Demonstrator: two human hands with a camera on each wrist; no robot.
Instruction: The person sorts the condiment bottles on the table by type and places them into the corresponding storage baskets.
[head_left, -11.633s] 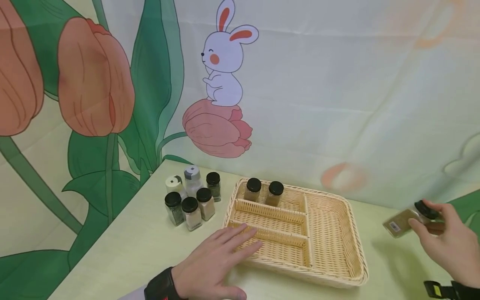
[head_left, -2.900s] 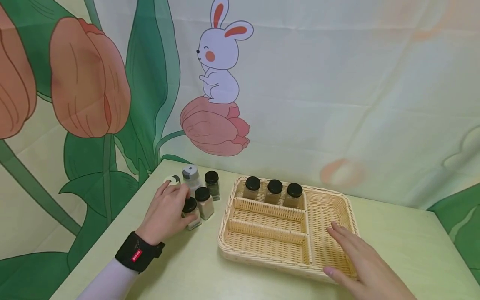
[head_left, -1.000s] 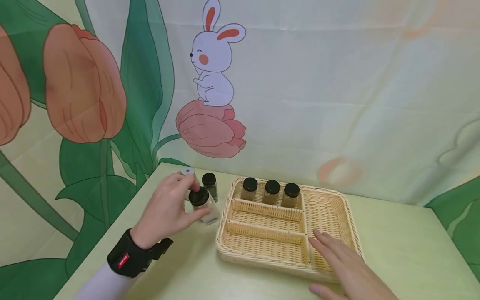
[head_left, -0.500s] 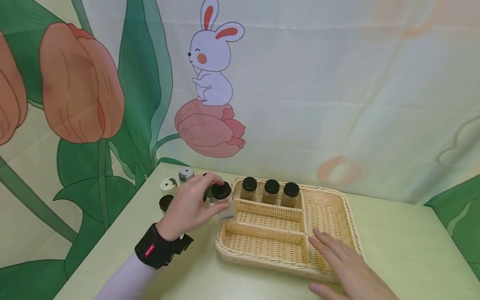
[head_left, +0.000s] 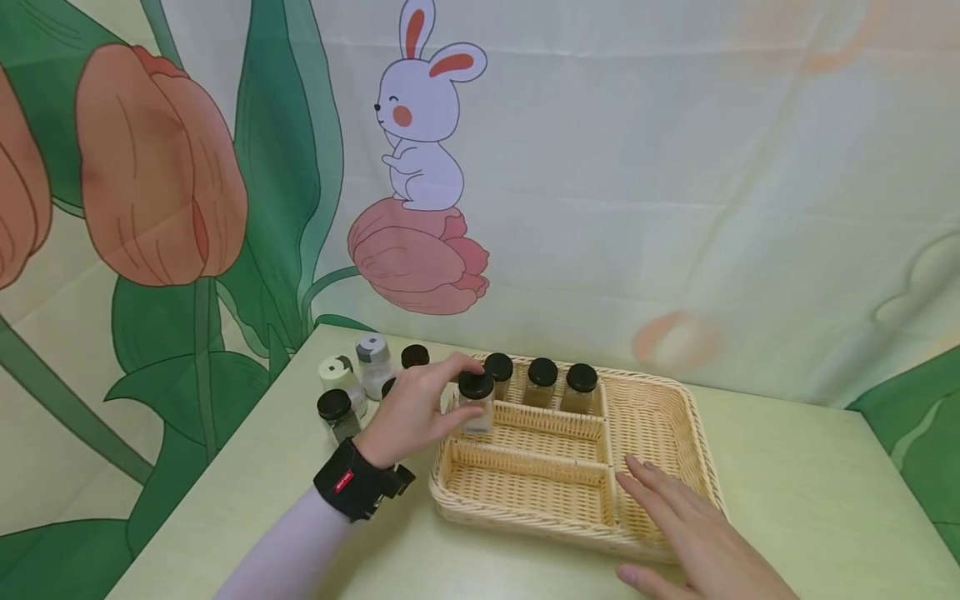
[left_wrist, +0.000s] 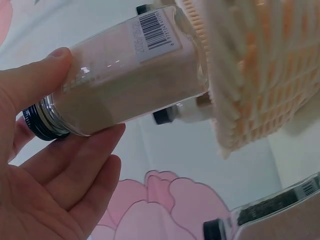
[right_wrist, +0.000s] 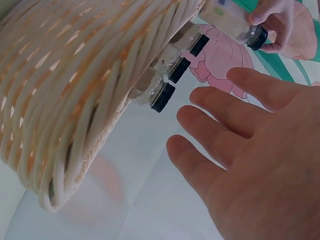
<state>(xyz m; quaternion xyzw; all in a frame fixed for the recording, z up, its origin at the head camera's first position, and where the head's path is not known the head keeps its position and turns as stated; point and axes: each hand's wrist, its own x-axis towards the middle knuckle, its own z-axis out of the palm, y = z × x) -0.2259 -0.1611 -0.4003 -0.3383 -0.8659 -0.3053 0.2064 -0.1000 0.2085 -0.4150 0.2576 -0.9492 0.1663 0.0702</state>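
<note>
One spice jar [head_left: 477,403] — pinched by left hand [head_left: 411,410] — over basket [head_left: 660,417].

barcode label on jar [left_wrist: 131,75], digits unreadable

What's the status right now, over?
Left hand grips pale spice jar above the basket's middle slot. Right hand flat on basket edge. Three jars behind; slot clear.

Back row: 3 jars [head_left: 542,383]; front slots [head_left: 525,487] free.
</note>
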